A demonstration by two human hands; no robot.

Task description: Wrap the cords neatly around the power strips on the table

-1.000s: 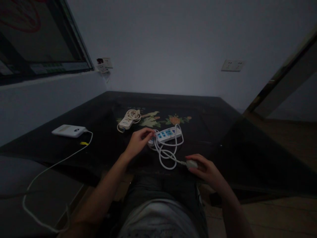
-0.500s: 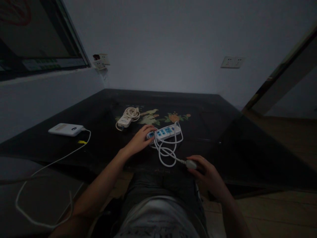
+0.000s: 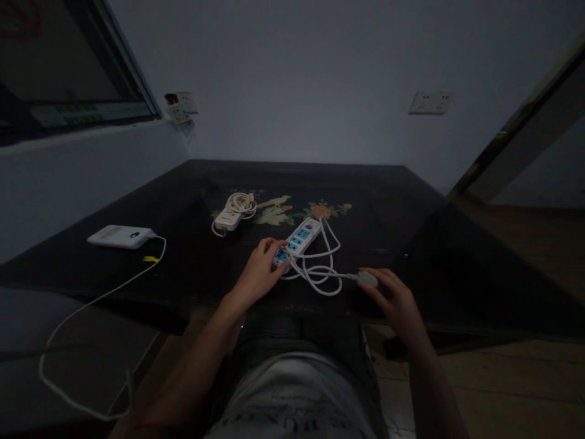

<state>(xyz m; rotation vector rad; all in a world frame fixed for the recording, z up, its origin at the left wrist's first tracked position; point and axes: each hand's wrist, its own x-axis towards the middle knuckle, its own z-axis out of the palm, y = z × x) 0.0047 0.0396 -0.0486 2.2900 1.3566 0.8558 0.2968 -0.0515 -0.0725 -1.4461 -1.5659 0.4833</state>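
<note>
A white power strip (image 3: pixel 299 236) with blue socket faces lies slanted on the dark table, its far end pointing up and right. My left hand (image 3: pixel 262 268) grips the near end, fingers and thumb on either side of it. Loose loops of the strip's white cord (image 3: pixel 326 288) spread over and to the right of it. At the cord's end, my right hand (image 3: pixel 395 299) pinches the pale plug (image 3: pixel 367 279) between thumb and fingers, to the right of the loops. The plug's prongs are hidden by the hand.
On the black table (image 3: pixel 365 189), a second strip with coiled cord (image 3: pixel 232 214) lies behind my left hand. Farther left is a white power bank-like device (image 3: pixel 121 236), its cable (image 3: pixel 98 300) hanging past the table edge. Wall sockets (image 3: pixel 430 102) are at the back right, others (image 3: pixel 181 107) back left.
The power strip has turned to a steeper slant, its far end swinging away and left. My right hand has moved the plug right and slightly away from me, drawing the cord out.
</note>
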